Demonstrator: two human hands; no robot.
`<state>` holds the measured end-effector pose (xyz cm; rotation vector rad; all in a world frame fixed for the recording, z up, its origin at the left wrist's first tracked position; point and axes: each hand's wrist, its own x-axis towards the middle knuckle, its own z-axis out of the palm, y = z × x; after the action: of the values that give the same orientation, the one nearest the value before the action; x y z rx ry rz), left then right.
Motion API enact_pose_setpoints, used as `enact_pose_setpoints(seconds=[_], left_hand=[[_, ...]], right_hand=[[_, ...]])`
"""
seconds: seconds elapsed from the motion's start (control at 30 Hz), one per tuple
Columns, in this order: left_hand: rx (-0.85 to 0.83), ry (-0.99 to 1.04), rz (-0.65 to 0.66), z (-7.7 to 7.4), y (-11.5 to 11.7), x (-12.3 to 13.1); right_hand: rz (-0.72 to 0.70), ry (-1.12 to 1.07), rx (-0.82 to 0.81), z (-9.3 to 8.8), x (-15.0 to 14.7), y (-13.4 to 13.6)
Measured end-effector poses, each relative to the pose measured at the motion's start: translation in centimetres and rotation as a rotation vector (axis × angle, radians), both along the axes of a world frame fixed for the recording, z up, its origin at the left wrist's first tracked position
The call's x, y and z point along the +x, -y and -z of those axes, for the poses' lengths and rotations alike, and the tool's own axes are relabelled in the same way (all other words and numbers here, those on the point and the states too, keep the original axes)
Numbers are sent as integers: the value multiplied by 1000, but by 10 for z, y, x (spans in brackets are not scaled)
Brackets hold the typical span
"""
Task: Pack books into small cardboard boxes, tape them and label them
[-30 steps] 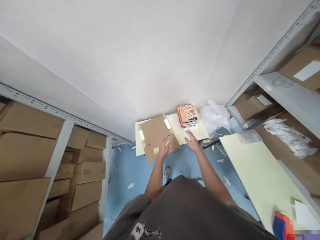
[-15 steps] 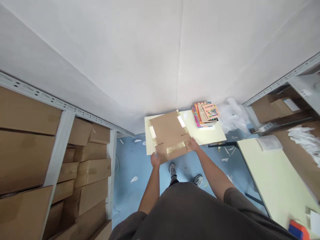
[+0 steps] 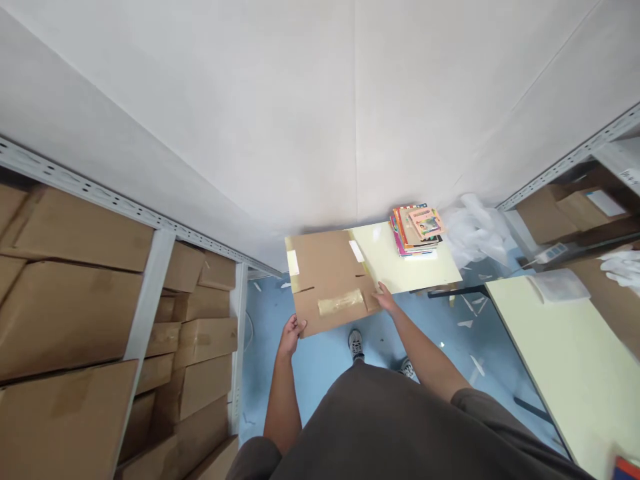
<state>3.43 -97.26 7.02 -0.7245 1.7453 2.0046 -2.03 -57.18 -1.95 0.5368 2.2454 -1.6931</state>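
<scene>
A flat piece of brown cardboard [image 3: 325,263], like a flattened box, lies across the left part of a pale yellow table [image 3: 400,272]. Clear tape and white labels are stuck on it, and slits cut into its sides. Its near edge juts out over the floor. My left hand [image 3: 291,333] grips the near left corner, thumb on top. At the near right side my right hand [image 3: 384,297] holds the edge, fingers partly hidden. Right of the cardboard, a stack of books [image 3: 416,230] sits on the table.
Shelves of cardboard boxes [image 3: 207,337] stand on the left. White crumpled wrapping [image 3: 475,227] lies beside the books. A second pale table [image 3: 550,340] is at the right, near more shelving [image 3: 575,220]. Paper scraps [image 3: 477,365] litter the blue floor.
The cardboard has shifted left and slightly nearer, with both hands still on it. My left hand has moved left and down to its corner. The camera view has turned a little.
</scene>
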Motion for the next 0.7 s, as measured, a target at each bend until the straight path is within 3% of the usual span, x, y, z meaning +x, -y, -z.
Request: enact_pose_setpoints(seconds=[0.1, 0.17, 0.4, 0.53, 0.7], left_hand=[[9, -32, 47, -44, -3, 7], [4, -50, 84, -72, -15, 12], [9, -145, 301, -156, -82, 7], [12, -184, 454, -192, -150, -12], [9, -305, 597, -216, -273, -37]], right_hand=[[84, 186, -291, -19, 13, -10], [98, 197, -410, -36, 23, -23], [55, 25, -609, -104, 67, -100], [120, -144, -614, -133, 90, -147], [331, -328, -631, -158, 120, -237]])
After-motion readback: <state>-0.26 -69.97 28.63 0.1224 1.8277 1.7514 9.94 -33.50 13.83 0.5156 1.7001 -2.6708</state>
